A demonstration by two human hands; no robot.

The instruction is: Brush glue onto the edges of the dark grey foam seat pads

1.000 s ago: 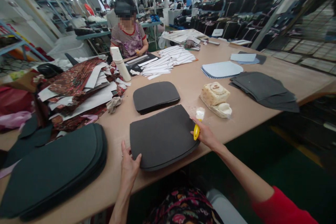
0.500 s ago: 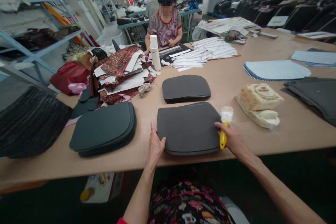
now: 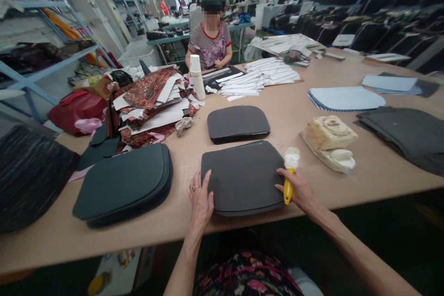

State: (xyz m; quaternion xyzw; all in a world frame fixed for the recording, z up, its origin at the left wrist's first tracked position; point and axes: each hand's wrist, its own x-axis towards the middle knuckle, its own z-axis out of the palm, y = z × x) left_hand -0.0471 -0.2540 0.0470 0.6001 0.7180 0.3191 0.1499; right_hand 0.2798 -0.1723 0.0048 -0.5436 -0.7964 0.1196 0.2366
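Note:
In front of me lies a stack of dark grey panels point(image 3: 244, 178) with rounded lower corners. My left hand point(image 3: 201, 201), a ring on one finger, rests at the stack's left edge with its fingers apart. At the right edge, my right hand point(image 3: 301, 189) has a paintbrush point(image 3: 287, 189) in it, yellow-handled, its bristles coated white and pointing away from me. Thumb and fingertips of that hand reach to the panels' edge. A smaller stack of dark panels point(image 3: 238, 122) sits just behind. Greenish-black panels point(image 3: 121, 182) are piled to the left.
A cream, layered block point(image 3: 329, 134) stands on the table point(image 3: 249, 231) at right, near dark sheets point(image 3: 409, 132) and pale blue panels point(image 3: 347, 98). Patterned scraps point(image 3: 152, 101) and a white bottle point(image 3: 197, 78) are back left. Across the table sits a co-worker point(image 3: 210, 39).
The view has shifted, so the table's contents appear lower and further left. My left hand's fingers have spread and its thumb has come off the stack's top. My right hand keeps the paintbrush.

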